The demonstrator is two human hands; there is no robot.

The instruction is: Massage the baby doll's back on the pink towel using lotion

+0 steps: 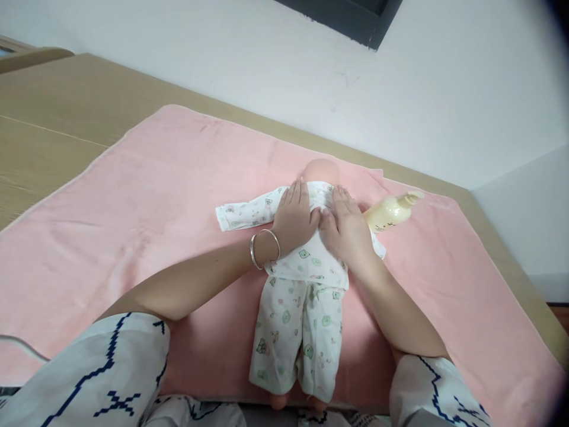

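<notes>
A baby doll (320, 171) lies on a pink blanket (191, 160), its head away from me and its feet at the near edge. It wears a white patterned top (311, 258) and matching trousers (282, 332). My left hand (296, 216) rests flat on the left side of the doll's upper body, fingers stretched toward its head; a silver bangle circles the wrist. On the right side of the upper body lies my right hand (349, 228), also flat. The two thumbs nearly meet in the middle. No face shows on the doll's head.
A pale yellow pump bottle (391, 212) lies tilted just right of the doll, near my right hand. The blanket covers a wooden table (48, 101) set against a white wall (213, 53). A white cable (24, 344) crosses the lower left corner.
</notes>
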